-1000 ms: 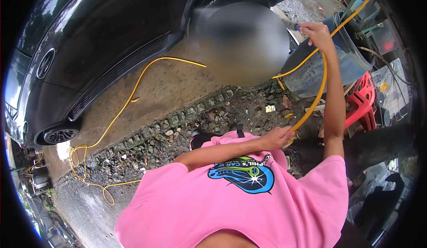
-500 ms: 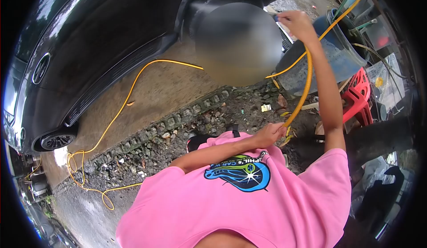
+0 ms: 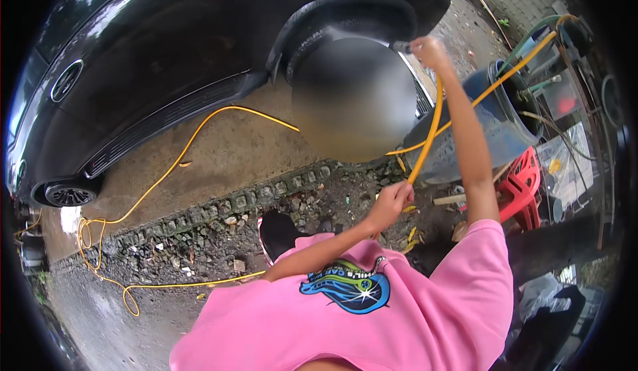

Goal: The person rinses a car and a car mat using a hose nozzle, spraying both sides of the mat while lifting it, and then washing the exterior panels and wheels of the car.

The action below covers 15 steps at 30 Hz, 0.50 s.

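My right hand [image 3: 432, 53] is raised at the upper right, closed around the end of a yellow hose [image 3: 427, 138]. A dark nozzle [image 3: 401, 46] sticks out from it toward the rear wheel arch [image 3: 345, 12] of a black car [image 3: 179, 58]. Lower down, nearer my body, my left hand [image 3: 391, 206] is wrapped round the same hose. Between the two hands the hose bends in a curve. Whitish wet streaks show inside the arch. A round blurred patch hides the wheel area.
More yellow hose [image 3: 159, 181] runs over the concrete and loops at the left. A blue-grey drum [image 3: 478, 128] stands beside my right arm, with a red plastic chair [image 3: 522, 188] behind it. A stone edging [image 3: 232, 205] borders rubble and soil near my dark shoe [image 3: 278, 233].
My right hand has moved slightly left and down in view, and more of the nozzle shows. My left hand sits a little lower and further left. The view has shifted, showing more wheel arch.
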Tool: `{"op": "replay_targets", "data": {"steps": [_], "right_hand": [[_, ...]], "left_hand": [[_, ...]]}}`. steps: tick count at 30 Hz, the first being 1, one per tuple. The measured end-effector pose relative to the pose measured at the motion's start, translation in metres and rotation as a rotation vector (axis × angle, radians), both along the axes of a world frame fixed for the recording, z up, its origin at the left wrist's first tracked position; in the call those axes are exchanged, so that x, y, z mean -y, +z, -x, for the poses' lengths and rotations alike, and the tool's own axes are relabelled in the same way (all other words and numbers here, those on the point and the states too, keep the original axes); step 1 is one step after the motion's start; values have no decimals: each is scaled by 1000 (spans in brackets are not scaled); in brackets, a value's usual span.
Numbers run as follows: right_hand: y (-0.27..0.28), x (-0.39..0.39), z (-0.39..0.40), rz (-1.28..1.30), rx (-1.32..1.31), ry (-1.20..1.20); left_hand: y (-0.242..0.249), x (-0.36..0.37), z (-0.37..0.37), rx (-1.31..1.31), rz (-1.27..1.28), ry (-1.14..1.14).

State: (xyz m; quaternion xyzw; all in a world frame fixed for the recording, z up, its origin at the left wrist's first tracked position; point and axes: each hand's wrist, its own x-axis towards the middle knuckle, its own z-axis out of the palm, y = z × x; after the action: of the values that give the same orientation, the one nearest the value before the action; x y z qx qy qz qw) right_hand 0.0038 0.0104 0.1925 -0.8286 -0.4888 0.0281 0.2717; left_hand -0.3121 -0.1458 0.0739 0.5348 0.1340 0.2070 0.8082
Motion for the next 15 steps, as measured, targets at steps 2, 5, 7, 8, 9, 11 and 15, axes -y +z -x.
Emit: {"op": "replay_targets", "data": {"steps": [2, 5, 7, 8, 9, 11, 15], "right_hand": [[-27, -7, 11, 43, -83, -36], [-56, -19, 4, -4, -140, -93], [-79, -24, -23, -241, 48, -131], [-89, -25, -40, -237, 44, -135], [-98, -24, -60, -279, 237, -165], [-123, -21, -100, -309, 434, -196], [-191, -10, -148, -270, -89, -596]], "left_hand": [[-7, -3, 7, -58, -2, 25], [-22, -15, 11, -146, 30, 60], [-29, -33, 6, -187, 53, 87], [-33, -44, 1, -193, 56, 83], [-38, -55, -5, -189, 22, 85], [-42, -83, -18, -222, 14, 68], [-76, -175, -44, -302, -128, -19]]}}
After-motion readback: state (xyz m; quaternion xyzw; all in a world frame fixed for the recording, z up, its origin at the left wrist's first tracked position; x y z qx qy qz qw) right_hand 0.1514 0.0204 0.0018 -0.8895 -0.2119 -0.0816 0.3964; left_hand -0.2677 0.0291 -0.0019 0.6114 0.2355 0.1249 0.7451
